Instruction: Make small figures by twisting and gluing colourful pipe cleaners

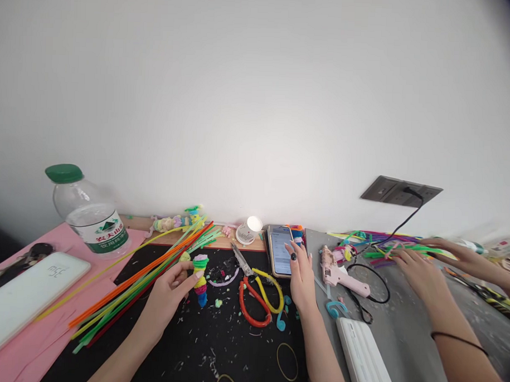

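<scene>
Between the fingertips of my left hand [174, 285] is a small upright pipe-cleaner figure [200, 278], banded in green, yellow, pink and blue. My right hand [302, 279], with a dark ring, rests at the right edge of a smartphone [281, 250], its fingers partly stretched over the lit screen and gripping nothing visible. Scissors [251, 285] with one red and one yellow handle lie between my hands. To the left of my left hand runs a bundle of long pipe cleaners [138, 279] in orange, green, yellow and red.
A water bottle [93, 219] and white power bank [33, 300] are at left. A pink glue gun [342, 275] lies right of the phone, near another power bank [364, 356]. A co-worker's hands [423, 272] touch pipe cleaners at right. A white cup [249, 230] stands by the wall.
</scene>
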{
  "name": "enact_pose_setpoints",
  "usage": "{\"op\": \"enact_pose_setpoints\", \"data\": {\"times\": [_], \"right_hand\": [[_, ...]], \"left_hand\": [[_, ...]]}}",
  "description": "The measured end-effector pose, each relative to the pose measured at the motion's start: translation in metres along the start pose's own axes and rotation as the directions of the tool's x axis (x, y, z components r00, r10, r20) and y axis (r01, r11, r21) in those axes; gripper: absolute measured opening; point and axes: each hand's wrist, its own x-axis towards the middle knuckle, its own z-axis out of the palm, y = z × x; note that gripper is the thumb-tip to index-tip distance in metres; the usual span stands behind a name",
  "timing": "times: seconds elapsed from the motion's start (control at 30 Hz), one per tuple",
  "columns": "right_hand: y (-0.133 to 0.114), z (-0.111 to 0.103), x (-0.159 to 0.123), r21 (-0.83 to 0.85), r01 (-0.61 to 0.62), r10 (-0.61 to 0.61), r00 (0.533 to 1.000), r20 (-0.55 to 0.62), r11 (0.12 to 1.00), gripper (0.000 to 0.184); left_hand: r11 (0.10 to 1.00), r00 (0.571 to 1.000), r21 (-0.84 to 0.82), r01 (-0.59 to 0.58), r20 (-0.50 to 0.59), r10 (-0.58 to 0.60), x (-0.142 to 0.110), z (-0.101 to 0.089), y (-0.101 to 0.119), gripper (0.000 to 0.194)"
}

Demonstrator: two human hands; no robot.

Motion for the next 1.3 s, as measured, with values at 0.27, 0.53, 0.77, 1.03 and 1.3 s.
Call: {"op": "enact_pose_setpoints", "data": {"times": [0.27, 0.53, 0.77, 1.03, 1.3], "right_hand": [[0.005, 0.0, 0.0, 0.009, -0.003, 0.002, 0.997, 0.078, 1.0, 0.032], [0.007, -0.003, -0.003, 0.028, -0.045, 0.044, 0.998, 0.038, 0.999, 0.038], [0.007, -0.001, -0.002, -0.036, 0.003, -0.001, 0.998, 0.06, 0.999, 0.035], [0.019, 0.002, -0.002, -0.156, 0.075, -0.073, 0.997, 0.018, 0.985, 0.044], [0.012, -0.002, -0.003, -0.114, 0.025, -0.026, 1.0, -0.009, 0.993, 0.047]], "left_hand": [[1.0, 1.0, -0.008, -0.008, 0.021, 0.008, 0.002, -0.001, -0.005, 0.032], [1.0, 1.0, -0.011, -0.006, -0.004, 0.005, -0.001, 0.001, 0.001, 0.033], [1.0, 1.0, -0.004, -0.013, -0.001, 0.013, 0.001, 0.001, -0.001, 0.032], [1.0, 1.0, -0.026, -0.017, 0.015, 0.017, 0.003, -0.001, -0.005, 0.032], [1.0, 1.0, -0.02, -0.004, 0.001, 0.004, 0.001, 0.0, -0.004, 0.035]]}}
